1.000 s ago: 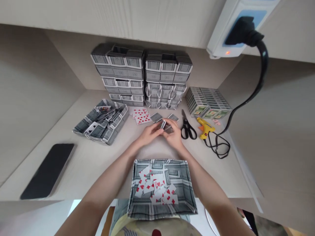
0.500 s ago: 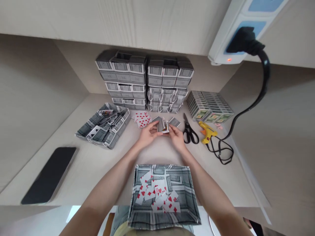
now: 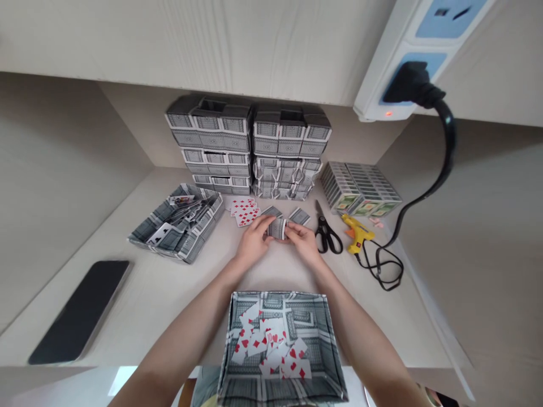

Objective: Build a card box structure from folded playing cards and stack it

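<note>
Nearest, between the forearms, sits a box (image 3: 337,353) with slanting walls of patterned cards, its floor strewn with flat, red-suited scraps (image 3: 257,342). Above it, the left hand (image 3: 253,242) and right hand (image 3: 304,241) grasp one card (image 3: 278,228) from either side, thumbs nearer the body. It looks bent by the right fingers, where a white edge shows. Good work here likely means light, even pressure — fingertips close to the bend, edges square — since thin, springy card may crease askew.

Left of the hands are a glossy slab of a phone (image 3: 80,314) and a tray (image 3: 199,244) of loose cards; right of them, steel-bladed scissors (image 3: 323,223) and a yellow plastic glue gun (image 3: 360,232). Just beyond the fingers lie face-down cards (image 3: 300,216) and fanned diamonds (image 3: 246,212). Farthest — blocky, ridged stacks (image 3: 223,139) of card-built boxes, and packed decks (image 3: 360,189) off to the right.
</note>
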`<state>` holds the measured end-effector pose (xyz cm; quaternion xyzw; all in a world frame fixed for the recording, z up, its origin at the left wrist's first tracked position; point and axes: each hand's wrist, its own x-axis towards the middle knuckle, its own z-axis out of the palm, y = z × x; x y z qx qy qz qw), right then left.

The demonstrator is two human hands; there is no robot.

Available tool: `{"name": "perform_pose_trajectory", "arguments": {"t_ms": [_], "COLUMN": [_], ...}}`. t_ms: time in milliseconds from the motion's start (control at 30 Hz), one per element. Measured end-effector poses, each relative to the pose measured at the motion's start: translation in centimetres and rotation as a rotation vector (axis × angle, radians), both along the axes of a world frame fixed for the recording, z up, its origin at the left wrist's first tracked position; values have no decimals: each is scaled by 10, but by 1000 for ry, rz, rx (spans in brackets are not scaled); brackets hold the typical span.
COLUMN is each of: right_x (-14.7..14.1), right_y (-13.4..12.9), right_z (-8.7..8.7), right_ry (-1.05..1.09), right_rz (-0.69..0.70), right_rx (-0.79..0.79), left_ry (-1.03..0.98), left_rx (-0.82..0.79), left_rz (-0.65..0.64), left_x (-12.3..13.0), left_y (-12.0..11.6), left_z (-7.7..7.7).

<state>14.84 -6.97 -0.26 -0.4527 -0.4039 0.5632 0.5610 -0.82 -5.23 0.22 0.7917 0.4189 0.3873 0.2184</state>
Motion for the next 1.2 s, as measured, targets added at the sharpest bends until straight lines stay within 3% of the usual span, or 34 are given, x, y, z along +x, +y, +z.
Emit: {"name": "perform_pose_trajectory", "arguments": {"t_ms": [233,700,967,1200], "right_x": [0,1,2,4], "right_y": [3,4,1,2], "right_z": [-2,-9,-3,-6], "right_ry": [31,-150,-105,-259], "right_rz": [-49,-155,-27,-95], "right_rx": [6,15,70,72], "left_ry": [48,36,-36,-105], "left_rx": [49,60,-3,-20], "left_rz": [31,7,85,-13], "left_x": [0,6,3,2], "left_y": [0,-5,-2,-3], "left_z": [-2,-1,-4,-8]}}
